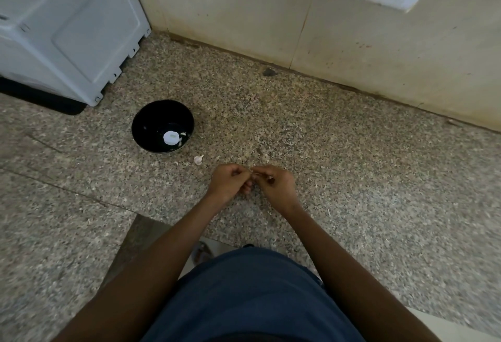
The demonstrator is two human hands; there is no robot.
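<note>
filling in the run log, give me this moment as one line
left hand and right hand pinch small pale piece, likely garlic, over counter | black bowl apart at left | loose clove lies beside bowl

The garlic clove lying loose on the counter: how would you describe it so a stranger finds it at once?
On the speckled stone counter, a black bowl stands near the white appliance. Just off the bowl's near rim, towards the left hand, lies the garlic clove: small, pale, pinkish, the only whole one lying bare on the stone.
</note>
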